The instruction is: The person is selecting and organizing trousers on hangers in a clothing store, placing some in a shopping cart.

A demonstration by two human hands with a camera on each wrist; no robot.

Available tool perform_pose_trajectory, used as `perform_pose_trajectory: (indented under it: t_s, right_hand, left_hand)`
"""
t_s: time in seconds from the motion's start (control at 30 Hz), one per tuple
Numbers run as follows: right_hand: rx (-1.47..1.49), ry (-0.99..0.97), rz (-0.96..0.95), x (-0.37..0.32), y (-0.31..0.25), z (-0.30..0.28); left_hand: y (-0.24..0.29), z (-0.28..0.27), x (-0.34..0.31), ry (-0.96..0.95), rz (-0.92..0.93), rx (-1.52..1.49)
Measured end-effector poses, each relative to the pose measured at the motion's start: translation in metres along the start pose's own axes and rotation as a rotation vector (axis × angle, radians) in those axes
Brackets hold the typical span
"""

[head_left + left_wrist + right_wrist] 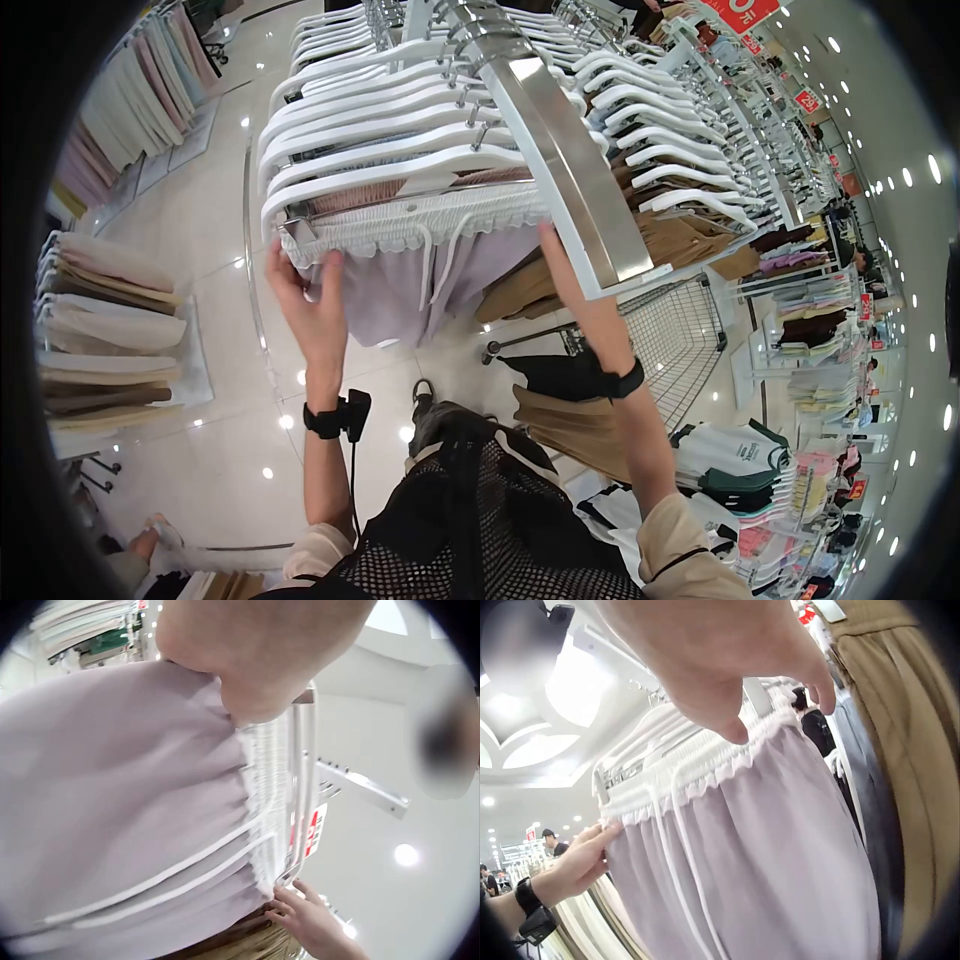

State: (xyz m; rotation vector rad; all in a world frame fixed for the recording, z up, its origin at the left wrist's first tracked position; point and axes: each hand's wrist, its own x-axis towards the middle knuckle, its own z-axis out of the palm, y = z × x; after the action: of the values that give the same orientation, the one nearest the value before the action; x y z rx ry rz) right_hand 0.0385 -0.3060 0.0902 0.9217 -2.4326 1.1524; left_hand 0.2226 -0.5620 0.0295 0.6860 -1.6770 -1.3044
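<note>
Lavender drawstring bottoms [400,285] hang at the front of the rack from a white clip hanger [400,170]. Their gathered white waistband [705,769] is stretched wide, and two white cords [679,847] dangle from it. My left hand [315,305] pinches the waistband's left end between thumb and fingers, near the metal clip. At the opposite end is my right hand [720,667], thumb by the front of the waistband and fingers spread past its edge. In the head view the rack's metal bar [570,160] covers this hand's fingertips. Its extended fingers show at the waistband in the left wrist view.
More white hangers [370,100] crowd the rack behind. Brown trousers [915,750] hang close on the right. A wire shopping cart [675,345] stands beyond my right arm, and racks of folded-over trousers [115,330] line the left side.
</note>
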Motion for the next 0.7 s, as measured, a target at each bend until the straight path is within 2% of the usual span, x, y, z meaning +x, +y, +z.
perform_pose_trajectory:
  t_s: [0.07, 0.13, 0.2, 0.27, 0.3, 0.33, 0.4, 0.43, 0.53, 0.57, 0.67, 0.7]
  right_hand:
    - [-0.047, -0.166, 0.1, -0.051, 0.019, 0.007]
    - [0.067, -0.578, 0.178, -0.098, 0.034, -0.005]
    - [0.133, -0.842, 0.071, -0.151, 0.056, -0.02]
    - [0.093, -1.017, 0.334, -0.194, 0.062, -0.042]
    - [0.203, -0.951, 0.453, -0.218, 0.07, -0.051]
    - [0.188, -0.943, 0.488, -0.232, 0.077, -0.064]
    - [0.148, -0.917, 0.571, -0.259, 0.091, -0.096]
    - [0.209, -0.82, 0.611, -0.268, 0.096, -0.111]
    - [0.274, -0.64, 0.815, -0.27, 0.108, -0.169]
    - [0.277, -0.536, 0.836, -0.278, 0.124, -0.185]
    - [0.36, -0.224, 0.892, -0.312, 0.196, -0.228]
    - [0.435, -0.115, 0.925, -0.332, 0.232, -0.238]
  left_hand:
    - [-0.039, 0.0, -0.021, -0.066, 0.0, 0.144]
    - [-0.1, -0.009, -0.047, -0.229, 0.039, 0.299]
    - [-0.138, -0.031, -0.085, -0.507, -0.023, 0.565]
    - [-0.134, -0.045, -0.118, -0.755, -0.295, 0.785]
    - [-0.127, -0.047, -0.126, -0.949, -0.345, 0.891]
    - [-0.12, -0.048, -0.132, -1.153, -0.386, 1.0]
    - [-0.117, -0.043, -0.152, -1.437, -0.319, 1.019]
    - [-0.087, -0.027, -0.151, -1.576, -0.307, 0.998]
    - [-0.05, 0.019, -0.161, -1.675, -0.266, 0.817]
    - [-0.041, 0.036, -0.169, -1.607, -0.148, 0.761]
    - [-0.009, 0.105, -0.177, -1.556, 0.058, 0.657]
    - [0.007, 0.132, -0.182, -1.556, 0.053, 0.633]
